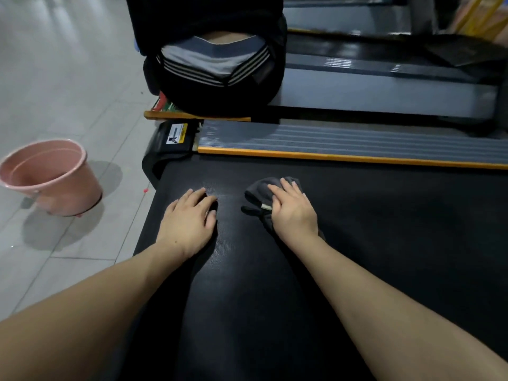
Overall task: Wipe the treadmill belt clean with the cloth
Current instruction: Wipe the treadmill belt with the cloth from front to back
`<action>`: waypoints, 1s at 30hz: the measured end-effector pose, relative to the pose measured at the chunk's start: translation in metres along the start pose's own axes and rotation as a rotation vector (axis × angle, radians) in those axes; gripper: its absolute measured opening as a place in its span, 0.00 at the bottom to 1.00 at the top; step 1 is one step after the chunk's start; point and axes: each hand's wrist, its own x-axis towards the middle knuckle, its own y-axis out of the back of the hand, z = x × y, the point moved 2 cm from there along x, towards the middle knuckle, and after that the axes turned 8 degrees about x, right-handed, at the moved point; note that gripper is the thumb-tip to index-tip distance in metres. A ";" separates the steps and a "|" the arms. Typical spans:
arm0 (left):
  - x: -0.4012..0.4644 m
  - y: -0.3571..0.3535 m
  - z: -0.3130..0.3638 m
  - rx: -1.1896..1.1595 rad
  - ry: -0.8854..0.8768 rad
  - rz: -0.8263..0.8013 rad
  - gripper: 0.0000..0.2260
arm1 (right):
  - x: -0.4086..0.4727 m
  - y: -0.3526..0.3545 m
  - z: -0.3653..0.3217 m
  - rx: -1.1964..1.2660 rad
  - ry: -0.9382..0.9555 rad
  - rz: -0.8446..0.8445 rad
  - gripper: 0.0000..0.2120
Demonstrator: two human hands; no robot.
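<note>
Right hand (294,210) grip flat, pressing cloth (258,192), partly hidden | left hand (189,215) flat on belt (384,215)

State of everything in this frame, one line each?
left hand: flat, fingers straight, resting on the belt, holding nothing
right hand: fingers straight, pressing the cloth onto the belt
grey cloth: bunched, lying on the belt under the right hand
treadmill belt: black, faint sheen between the hands
pink bucket: upright on the tiled floor, left of the treadmill; contents unclear

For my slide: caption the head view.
Right hand presses grey cloth on treadmill belt; left hand rests flat.
</note>
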 end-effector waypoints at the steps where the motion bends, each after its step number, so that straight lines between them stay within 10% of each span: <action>1: 0.005 -0.001 -0.009 0.004 -0.002 0.020 0.18 | 0.008 -0.001 -0.001 -0.005 -0.008 0.012 0.18; 18: -0.002 0.002 -0.041 -0.042 0.111 0.214 0.18 | 0.054 -0.025 -0.050 -0.022 -0.053 0.057 0.19; 24: -0.024 0.000 -0.055 0.031 0.059 0.126 0.24 | 0.059 -0.076 -0.120 0.001 0.234 -0.140 0.18; 30: -0.030 0.002 -0.053 0.038 0.131 0.176 0.21 | 0.058 -0.023 -0.039 0.004 0.145 -0.157 0.19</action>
